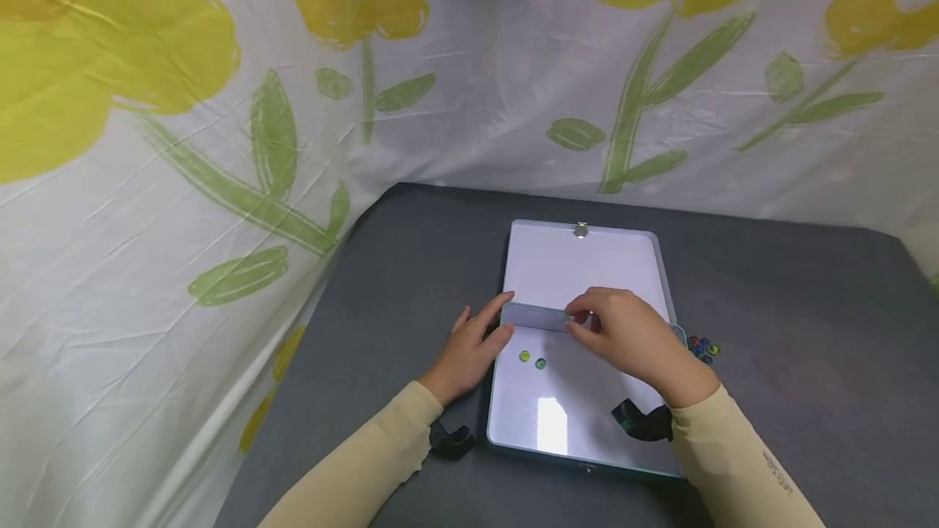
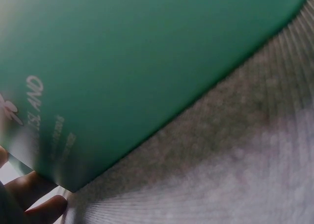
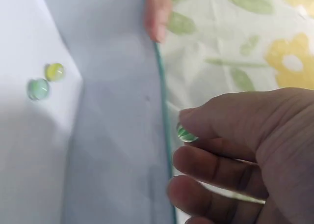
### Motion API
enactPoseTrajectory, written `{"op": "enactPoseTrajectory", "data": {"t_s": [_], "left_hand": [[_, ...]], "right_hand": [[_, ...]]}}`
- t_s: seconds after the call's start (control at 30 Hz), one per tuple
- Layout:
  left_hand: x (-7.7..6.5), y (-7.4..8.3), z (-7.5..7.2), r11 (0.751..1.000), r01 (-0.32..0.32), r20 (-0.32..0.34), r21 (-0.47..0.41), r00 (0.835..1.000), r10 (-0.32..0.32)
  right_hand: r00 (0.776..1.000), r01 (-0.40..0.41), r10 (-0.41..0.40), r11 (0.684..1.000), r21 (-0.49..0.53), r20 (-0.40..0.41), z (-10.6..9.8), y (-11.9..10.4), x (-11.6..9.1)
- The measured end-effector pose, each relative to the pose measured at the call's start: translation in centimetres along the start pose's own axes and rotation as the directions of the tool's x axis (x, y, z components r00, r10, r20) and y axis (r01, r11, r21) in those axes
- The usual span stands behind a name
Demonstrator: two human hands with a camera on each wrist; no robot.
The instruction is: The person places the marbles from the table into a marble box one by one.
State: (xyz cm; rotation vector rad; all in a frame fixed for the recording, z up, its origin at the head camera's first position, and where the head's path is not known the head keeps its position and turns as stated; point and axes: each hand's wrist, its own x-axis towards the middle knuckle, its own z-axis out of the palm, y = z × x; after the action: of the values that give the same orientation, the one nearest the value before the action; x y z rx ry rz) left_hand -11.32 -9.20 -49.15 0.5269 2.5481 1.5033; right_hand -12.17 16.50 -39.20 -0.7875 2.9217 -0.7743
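Note:
A shallow case, white inside and green outside, lies open on the dark table. A yellow-green marble and a green marble lie on the floor of its near half. Over the case's raised inner wall, my right hand pinches a clear green-striped marble between thumb and index finger. My left hand is at the left side of the case, with fairly straight fingers touching the corner by that wall. In the left wrist view, its fingertips show at the green outer surface.
Several coloured marbles are clustered on the table just right of the case. A metal clasp sits on the far edge. Behind the dark table hangs a flower-printed cloth; more cloth covers the left side.

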Motion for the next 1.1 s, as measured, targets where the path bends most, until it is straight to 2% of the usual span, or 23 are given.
{"op": "enactPoseTrajectory", "data": {"t_s": [0.3,0.5,0.73,0.9,1.1], "left_hand": [[0.1,-0.3,-0.1,1.000,-0.009,-0.003,0.022,1.000,0.009],[0.0,-0.2,-0.1,1.000,-0.013,-0.007,0.014,1.000,0.013],[0.0,-0.3,-0.2,1.000,-0.013,-0.002,0.017,1.000,0.013],[-0.1,-0.3,-0.1,1.000,-0.022,-0.013,0.018,1.000,0.022],[0.0,-0.3,0.0,1.000,-0.012,0.000,0.027,1.000,0.012]], "right_hand": [[0.994,0.031,-0.027,0.999,-0.037,0.111,2.2,-0.5,0.8],[0.989,0.054,-0.047,0.998,-0.044,0.140,2.7,-0.2,0.7],[0.978,0.089,-0.065,0.989,-0.116,0.197,3.5,0.1,0.8],[0.967,0.109,-0.082,0.989,-0.102,0.241,4.0,0.4,0.8],[0.961,0.121,-0.096,0.989,-0.083,0.258,4.4,0.8,0.7]]}}
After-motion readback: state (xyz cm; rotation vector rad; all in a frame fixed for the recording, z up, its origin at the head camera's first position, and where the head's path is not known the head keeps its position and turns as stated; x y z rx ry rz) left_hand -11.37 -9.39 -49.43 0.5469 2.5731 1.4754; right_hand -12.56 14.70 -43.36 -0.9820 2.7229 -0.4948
